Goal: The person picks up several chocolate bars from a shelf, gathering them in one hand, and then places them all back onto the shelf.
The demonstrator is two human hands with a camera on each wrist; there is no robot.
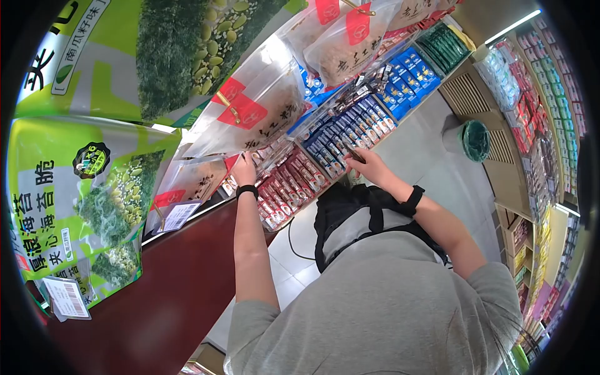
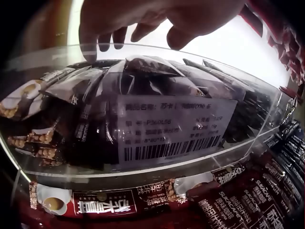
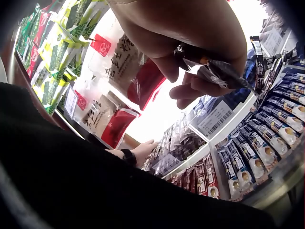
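My right hand (image 1: 370, 167) pinches a dark, shiny stick packet (image 3: 221, 74) between thumb and fingers. It hangs above the section of blue coffee sticks (image 3: 250, 148) in the right wrist view. My left hand (image 2: 164, 19) reaches over a clear plastic bin (image 2: 95, 174) of dark coffee sticks, its fingers pointing down loosely near the rim and nothing seen in them. A white barcode label (image 2: 176, 129) is fixed to the bin's front. In front of that bin lie red coffee sticks (image 1: 287, 190).
Large green seaweed snack bags (image 1: 87, 194) and clear bags with red labels (image 1: 256, 119) hang at the left and above. Blue packets (image 1: 409, 78) fill the section farther right. A dark red counter (image 1: 169, 294) is beside the left arm; a green-lined bin (image 1: 475, 140) stands on the floor.
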